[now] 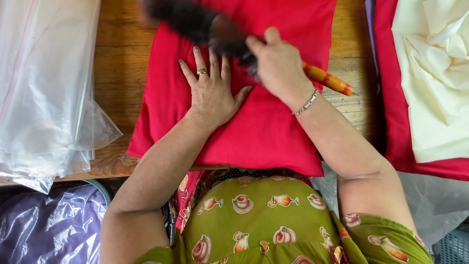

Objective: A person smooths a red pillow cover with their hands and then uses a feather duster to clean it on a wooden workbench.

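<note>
1. From my remote view, the right hand [279, 66] was closed in a firm fist around the handle of a feather duster [215, 30], fingers curled fully round it with the thumb lying on top.
2. The handle's end [328, 79] stuck out past the wrist, glossy and banded in orange, yellow and red; a beaded bracelet [307, 103] circled that wrist.
3. The duster's dark, fluffy plumes were smeared by blur, so I could only say they appeared to lie on or just over the cloth.
4. The left hand [210, 89] was fully open, palm down and fingers spread, pressed flat on the red cloth [264, 132]; it gripped nothing. A gold ring [202, 72] sat on one finger.
5. The red cloth was smooth, matte and roughly rectangular, lying on a worn wooden table [117, 63] directly in front of me.
6. Crinkled clear plastic bags [44, 88] were heaped to the left.
7. To the right lay a rumpled cream fabric [435, 78] on another red piece.
</note>
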